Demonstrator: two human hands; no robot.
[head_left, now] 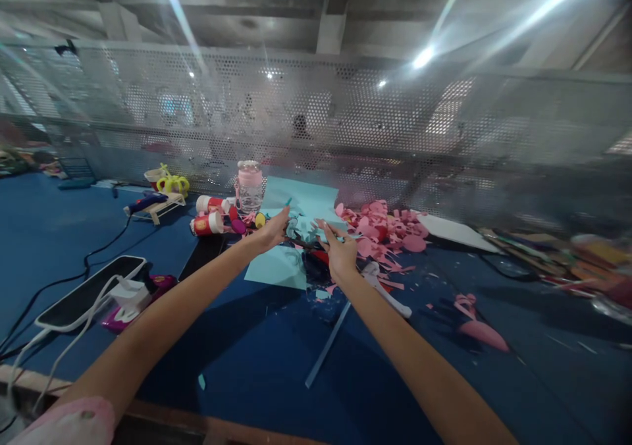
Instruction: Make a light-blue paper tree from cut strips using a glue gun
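Note:
My left hand [274, 230] reaches over the table with its fingers pinched together, and a thin teal piece [288, 202] sticks up at the fingertips. Facing it, my right hand [340, 251] has its fingers curled together beside a cluster of small light-teal paper pieces [309, 230]. What the right fingers hold is too small to make out. Behind the hands lies a large light-teal sheet [301, 195], and another teal sheet [276, 268] lies below the left hand. A heap of pink paper cut-outs [380, 228] spreads right of the right hand.
Left are a pink-lidded clear bottle [249, 188], red-and-white paper cups [207, 224], a glue gun [147, 203] on a small stand, and a power strip [91, 293] with cables. A clear stick [328, 346] and white-handled tool [390, 293] lie near the right forearm. A perforated metal partition [296, 116] stands behind.

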